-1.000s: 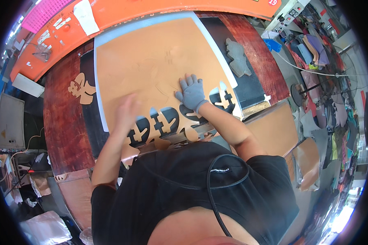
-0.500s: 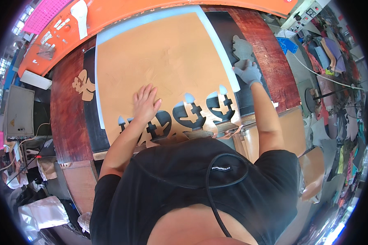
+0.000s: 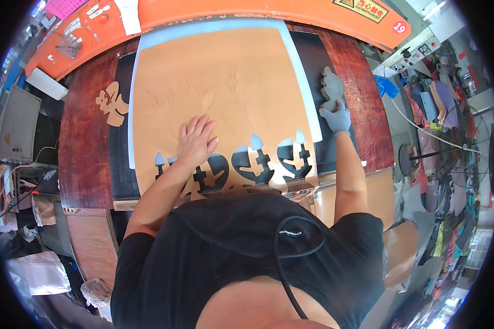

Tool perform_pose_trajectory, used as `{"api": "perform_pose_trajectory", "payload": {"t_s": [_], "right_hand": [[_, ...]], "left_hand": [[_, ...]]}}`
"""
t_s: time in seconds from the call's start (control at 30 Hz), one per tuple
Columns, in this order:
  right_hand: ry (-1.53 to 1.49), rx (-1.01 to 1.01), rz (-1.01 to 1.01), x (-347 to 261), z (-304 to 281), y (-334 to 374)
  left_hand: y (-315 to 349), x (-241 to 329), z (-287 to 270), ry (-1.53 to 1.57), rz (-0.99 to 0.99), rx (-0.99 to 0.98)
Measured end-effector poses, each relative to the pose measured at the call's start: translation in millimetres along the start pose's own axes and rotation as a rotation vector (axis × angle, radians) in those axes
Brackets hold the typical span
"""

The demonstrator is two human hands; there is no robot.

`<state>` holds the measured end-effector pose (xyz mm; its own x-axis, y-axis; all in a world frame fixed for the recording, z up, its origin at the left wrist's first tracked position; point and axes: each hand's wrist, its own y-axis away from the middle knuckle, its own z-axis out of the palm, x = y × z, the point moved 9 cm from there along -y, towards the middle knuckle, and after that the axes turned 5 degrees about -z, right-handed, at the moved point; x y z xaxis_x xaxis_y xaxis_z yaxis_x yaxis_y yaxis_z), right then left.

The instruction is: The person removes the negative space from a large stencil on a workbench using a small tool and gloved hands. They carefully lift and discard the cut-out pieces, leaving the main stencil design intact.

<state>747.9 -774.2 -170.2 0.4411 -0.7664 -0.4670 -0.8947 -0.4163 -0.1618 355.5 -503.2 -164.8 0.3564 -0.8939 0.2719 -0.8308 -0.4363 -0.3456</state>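
Note:
My left hand is bare and lies flat, fingers spread, on a large tan sheet that looks like leather or a similar material. Along its near edge the sheet has several cut-out openings showing the black board underneath. My right hand, in a pale grey glove, has its thumb and fingers around the near end of a grey cutting die with a wavy outline. That die rests on the black board, right of the sheet. Pale blue backing shows beneath the sheet's edges.
Tan cut pieces lie on the left of the board. Reddish-brown table surfaces flank it. An orange machine beam spans the far side, with a control box at far right. Colourful scraps hang or lie beyond.
The view has tilted, bringing more of the orange beam into sight. My left hand stays flat on the sheet, and my right hand remains at the near end of the grey die.

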Motion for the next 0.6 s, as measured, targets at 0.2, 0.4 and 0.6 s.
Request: {"api": "perform_pose_trajectory", "payload": {"t_s": [0.2,0.4,0.6], "right_hand": [[-0.925,-0.065,0.133,-9,-29,13],[-0.640,0.048,-0.178,-103,-34,68],[-0.040,0.062,-0.321,-187,7,84]], "left_hand": [[-3,4,-6,-0.047,0.035,0.053],[-3,4,-6,-0.040,0.044,0.078],[-3,2,-5,-0.044,0.033,0.037]]}}
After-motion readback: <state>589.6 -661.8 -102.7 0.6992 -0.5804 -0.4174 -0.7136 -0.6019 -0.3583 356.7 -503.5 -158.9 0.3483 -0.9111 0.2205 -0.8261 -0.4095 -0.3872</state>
